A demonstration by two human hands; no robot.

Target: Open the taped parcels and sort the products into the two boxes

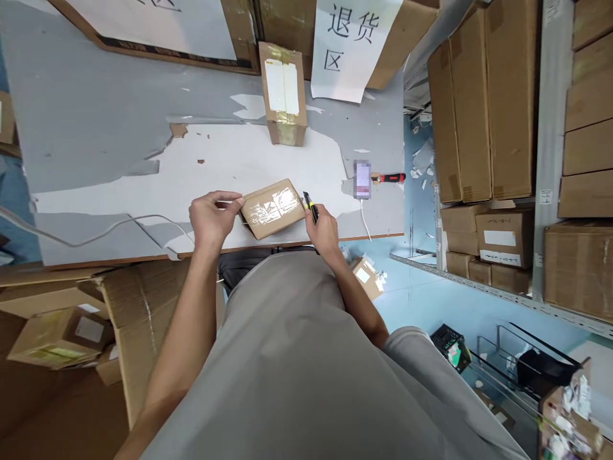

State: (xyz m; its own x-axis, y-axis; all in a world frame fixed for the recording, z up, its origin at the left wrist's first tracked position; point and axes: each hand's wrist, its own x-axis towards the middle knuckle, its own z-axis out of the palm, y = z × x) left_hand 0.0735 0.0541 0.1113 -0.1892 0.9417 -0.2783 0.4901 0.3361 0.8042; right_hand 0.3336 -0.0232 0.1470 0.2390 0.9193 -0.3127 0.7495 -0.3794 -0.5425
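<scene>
A small cardboard box (271,220) with shiny clear tape on its top lies tilted near the front edge of the table. My left hand (214,216) pinches the box's left corner between thumb and fingers. On the other side, my right hand (322,228) is wrapped round a black and yellow utility knife (311,208) that points up and away from me, close to the box's right corner. Whether the blade is out is too small to tell.
Behind stands a taped carton (282,96) with a white label. A phone (363,179) on a cable and a red-black handled tool (390,178) lie to the right. Larger boxes line the back. A big open carton (143,319) stands lower left; shelves (546,191) of cartons rise on the right.
</scene>
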